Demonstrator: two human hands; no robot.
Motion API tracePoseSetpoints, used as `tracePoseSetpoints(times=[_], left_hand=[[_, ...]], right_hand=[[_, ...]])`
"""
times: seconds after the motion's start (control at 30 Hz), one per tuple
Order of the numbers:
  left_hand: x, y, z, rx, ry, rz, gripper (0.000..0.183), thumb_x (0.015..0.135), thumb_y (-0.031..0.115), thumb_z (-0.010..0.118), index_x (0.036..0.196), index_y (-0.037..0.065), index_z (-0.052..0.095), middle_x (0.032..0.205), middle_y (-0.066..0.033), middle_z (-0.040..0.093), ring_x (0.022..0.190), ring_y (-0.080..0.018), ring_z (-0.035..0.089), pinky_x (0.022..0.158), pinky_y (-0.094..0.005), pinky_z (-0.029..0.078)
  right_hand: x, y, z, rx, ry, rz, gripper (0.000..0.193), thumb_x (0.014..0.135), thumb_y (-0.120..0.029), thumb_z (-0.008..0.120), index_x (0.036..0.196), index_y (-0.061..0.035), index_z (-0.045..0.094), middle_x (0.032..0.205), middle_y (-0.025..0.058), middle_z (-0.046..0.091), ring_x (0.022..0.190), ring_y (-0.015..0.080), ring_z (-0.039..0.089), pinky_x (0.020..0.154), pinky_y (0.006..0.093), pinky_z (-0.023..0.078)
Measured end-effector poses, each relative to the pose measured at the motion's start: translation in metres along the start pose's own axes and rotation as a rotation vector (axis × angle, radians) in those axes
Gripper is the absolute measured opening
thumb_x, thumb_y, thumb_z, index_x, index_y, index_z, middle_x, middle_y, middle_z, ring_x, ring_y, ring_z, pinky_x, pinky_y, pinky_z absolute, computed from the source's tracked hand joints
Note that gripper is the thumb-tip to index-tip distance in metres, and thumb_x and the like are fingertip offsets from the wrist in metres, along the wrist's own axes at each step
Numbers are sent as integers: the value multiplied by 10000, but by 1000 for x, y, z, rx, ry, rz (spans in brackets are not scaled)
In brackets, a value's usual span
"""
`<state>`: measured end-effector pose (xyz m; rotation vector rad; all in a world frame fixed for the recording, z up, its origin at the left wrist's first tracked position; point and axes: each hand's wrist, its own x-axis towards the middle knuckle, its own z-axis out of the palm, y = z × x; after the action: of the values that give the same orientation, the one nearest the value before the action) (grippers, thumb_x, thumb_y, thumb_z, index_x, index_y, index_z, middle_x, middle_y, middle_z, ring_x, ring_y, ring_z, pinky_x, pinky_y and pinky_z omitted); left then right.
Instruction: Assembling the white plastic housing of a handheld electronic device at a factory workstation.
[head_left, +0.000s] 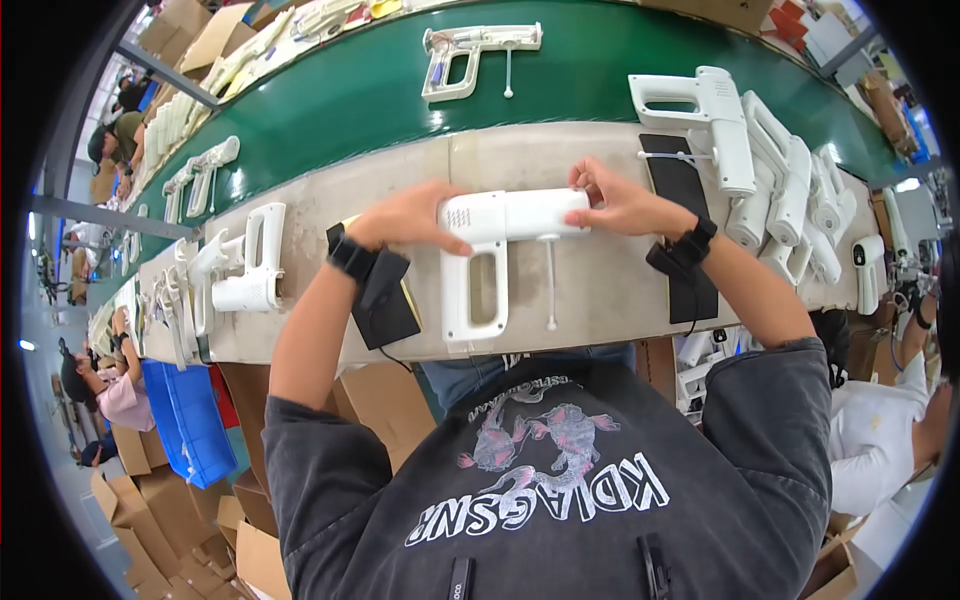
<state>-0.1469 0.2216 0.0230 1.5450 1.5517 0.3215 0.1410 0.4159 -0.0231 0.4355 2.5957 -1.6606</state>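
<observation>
A white pistol-shaped plastic device (520,215) lies on the bench before me, its looped handle pointing toward my body. My left hand (415,215) grips the vented left end of its barrel, thumb on top and the other fingers partly hidden behind. At the barrel's right end, my right hand (622,203) closes with thumb and fingertips around the rim. Whether a small part sits in that pinch is too small to tell. Below the barrel a thin white rod with a ball tip (551,290) extends toward me.
An opened pistol-shaped shell (478,55) rests on the green conveyor belt (590,75). Several finished-looking white devices (720,125) pile up at right; half-shells (250,265) stand at left. Black pads (685,240) lie on the bench. A blue bin (190,420) and co-workers are beyond.
</observation>
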Motion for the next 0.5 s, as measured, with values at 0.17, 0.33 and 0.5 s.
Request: tracePoseSetpoints(times=[0.17,0.33,0.5], left_hand=[[-63,50,48,15,413,82,756,668,243,910,1314,-1,604,1231,-153,570,1180,-295,593,1035,-373,474],[-107,69,91,48,599,92,844,629,169,953,1358,4,561,1276,-133,563,1183,-268,589,1034,-382,483],[-118,52,130,-770,733,194,903,640,147,976,1385,21,483,1389,-153,571,1259,-240,580,1068,-393,484]], right_hand=[[-60,-38,40,640,204,47,640,921,-238,786,1426,-33,448,1243,62,593,1192,151,586,1020,310,468],[-86,-57,72,705,267,-172,687,876,-157,810,1459,-39,467,1373,67,563,1293,177,531,1093,363,424],[-95,-75,76,658,288,-330,765,810,-151,860,1453,-39,461,1362,112,586,1315,223,544,1110,391,425]])
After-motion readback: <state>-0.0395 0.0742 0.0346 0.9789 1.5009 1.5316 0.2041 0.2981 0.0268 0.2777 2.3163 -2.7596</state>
